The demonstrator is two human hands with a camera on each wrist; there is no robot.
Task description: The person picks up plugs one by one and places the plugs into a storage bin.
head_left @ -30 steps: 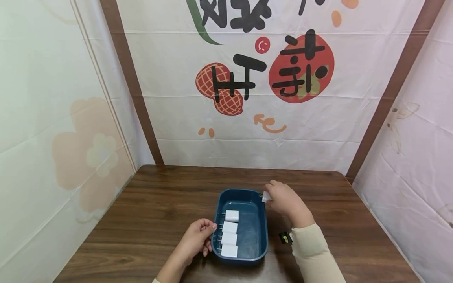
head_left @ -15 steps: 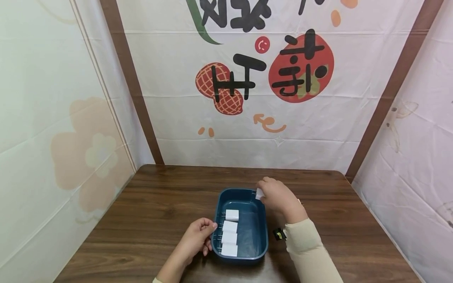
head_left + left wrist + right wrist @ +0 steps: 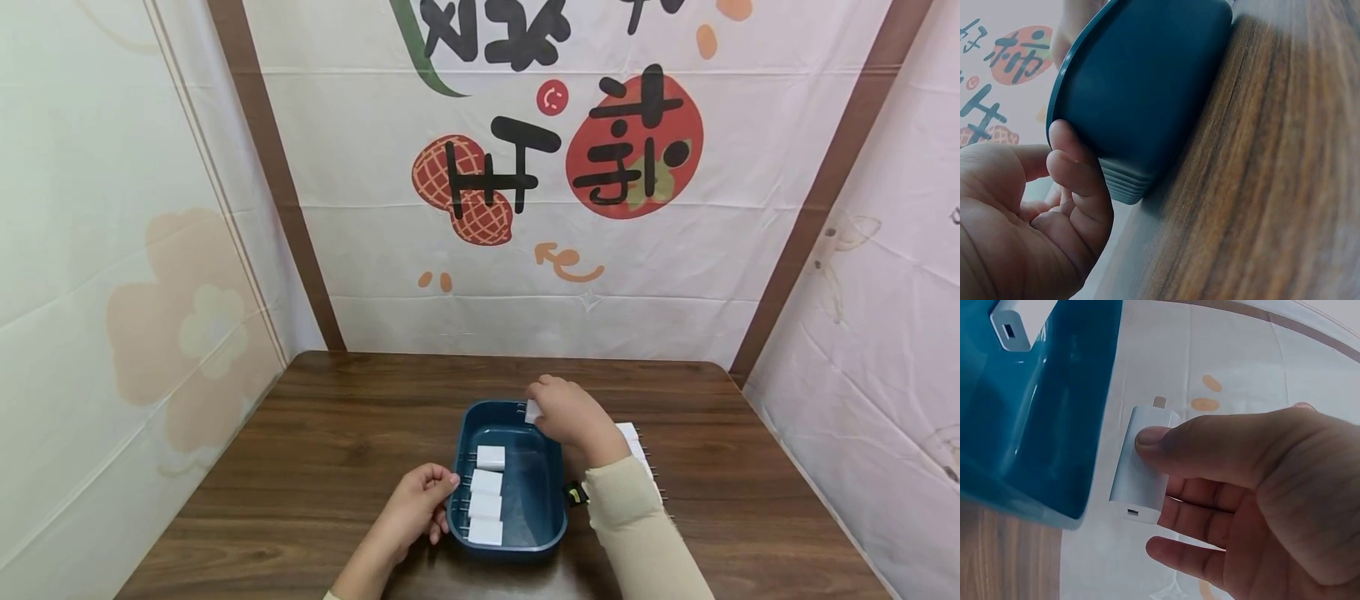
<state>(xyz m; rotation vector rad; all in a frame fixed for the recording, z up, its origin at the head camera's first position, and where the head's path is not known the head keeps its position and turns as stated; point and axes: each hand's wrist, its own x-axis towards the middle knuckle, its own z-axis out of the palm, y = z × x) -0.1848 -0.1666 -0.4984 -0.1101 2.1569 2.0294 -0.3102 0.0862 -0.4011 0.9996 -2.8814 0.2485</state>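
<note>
A dark blue rectangular bin [image 3: 508, 551] stands on the wooden table. Along its left side lie several white USB chargers [image 3: 486, 507], prongs toward the left wall. My left hand [image 3: 416, 504] pinches the bin's left rim between thumb and fingers, as the left wrist view shows at the rim of the bin [image 3: 1141, 75]. Over the bin's far end, my right hand [image 3: 573, 412] holds another white USB charger [image 3: 1138, 456] between thumb and fingers, prongs to the left. In the right wrist view this charger appears beyond the bin's edge, its port end toward the camera.
To the right of the bin, more white chargers [image 3: 636, 446] lie in a row on the table [image 3: 360, 417], partly hidden by the right sleeve. A small black item with a yellow-green mark [image 3: 576, 493] sits by the right cuff. Printed cloth walls [image 3: 375, 325] surround the table.
My right hand has moved left with the charger, farther over the bin's far end. The chargers behind the right forearm have come into view. My left hand stays on the rim.
</note>
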